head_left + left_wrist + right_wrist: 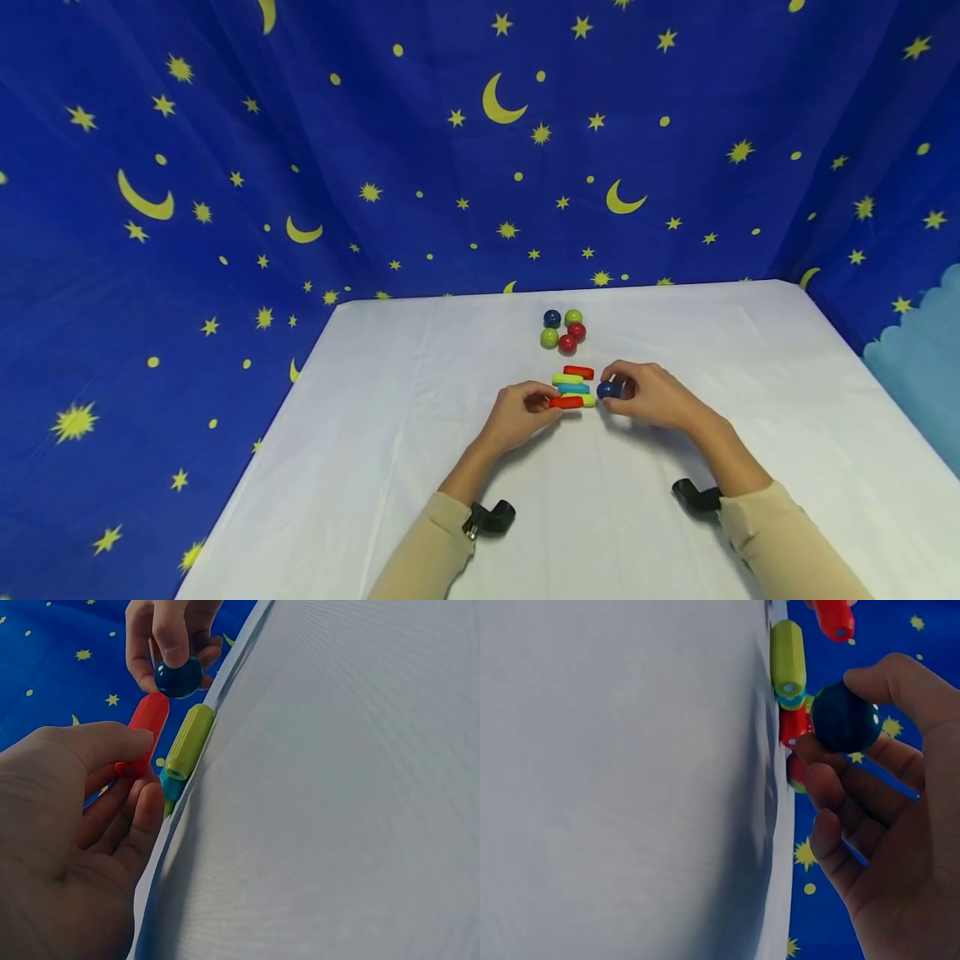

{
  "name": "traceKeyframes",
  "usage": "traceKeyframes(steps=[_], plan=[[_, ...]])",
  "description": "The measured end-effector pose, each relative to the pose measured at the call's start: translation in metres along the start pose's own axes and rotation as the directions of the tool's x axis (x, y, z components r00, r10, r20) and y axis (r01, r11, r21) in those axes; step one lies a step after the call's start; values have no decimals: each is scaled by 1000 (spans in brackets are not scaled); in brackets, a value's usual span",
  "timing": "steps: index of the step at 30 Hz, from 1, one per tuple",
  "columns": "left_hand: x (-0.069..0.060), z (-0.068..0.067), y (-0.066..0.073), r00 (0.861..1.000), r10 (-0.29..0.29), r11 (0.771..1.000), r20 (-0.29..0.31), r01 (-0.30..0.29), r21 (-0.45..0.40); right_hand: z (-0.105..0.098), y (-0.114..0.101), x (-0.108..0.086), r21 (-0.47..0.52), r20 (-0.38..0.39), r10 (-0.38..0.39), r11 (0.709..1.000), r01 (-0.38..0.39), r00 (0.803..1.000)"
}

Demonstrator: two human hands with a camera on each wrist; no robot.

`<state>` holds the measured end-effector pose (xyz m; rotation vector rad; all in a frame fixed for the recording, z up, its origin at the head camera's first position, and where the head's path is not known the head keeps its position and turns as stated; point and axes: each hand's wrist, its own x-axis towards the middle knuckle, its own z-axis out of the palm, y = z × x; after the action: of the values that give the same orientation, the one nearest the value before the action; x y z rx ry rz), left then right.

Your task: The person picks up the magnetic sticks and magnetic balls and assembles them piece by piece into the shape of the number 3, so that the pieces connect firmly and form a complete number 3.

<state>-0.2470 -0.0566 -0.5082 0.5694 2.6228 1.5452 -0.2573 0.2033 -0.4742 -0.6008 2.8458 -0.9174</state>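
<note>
My left hand [519,414] pinches a red plastic rod [566,402] between thumb and fingers. In the left wrist view the rod [151,712] appears held above the tabletop. My right hand [652,396] pinches a dark blue ball [608,390], clear in the right wrist view as a glossy ball [844,720] at the fingertips. The ball is just right of the held rod. Behind the held rod lie a yellow-green rod [588,401], a light blue rod [573,389], a yellow rod [567,379] and another red rod [578,372]. A small round dot marks the yellow-green rod's end [789,688].
Farther back sits a cluster of balls: a dark blue ball [552,318], green balls [549,337] and red balls [567,343]. A white cloth [420,467] covers the table. Behind hangs a blue curtain [420,150] with yellow moons and stars.
</note>
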Motion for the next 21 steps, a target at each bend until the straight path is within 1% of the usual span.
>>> traceKeyframes(steps=[3,6,12,18,21], plan=[[0,0,-1,1000,8,1000,-2,-8,1,1,-4,-3,22,17,-16,1000,15,1000],[0,0,0,1000,15,1000,-1,-15,1,2,-7,-5,37,18,-33,999,32,999],[-1,0,3,1000,0,1000,18,0,6,6,-10,-8,48,15,-53,998,52,998],[-2,3,2,999,34,999,31,-34,2,10,-13,-9,44,13,-80,996,79,997],[-2,4,2,999,40,999,29,-40,5,11,-13,-9,35,17,-80,996,79,997]])
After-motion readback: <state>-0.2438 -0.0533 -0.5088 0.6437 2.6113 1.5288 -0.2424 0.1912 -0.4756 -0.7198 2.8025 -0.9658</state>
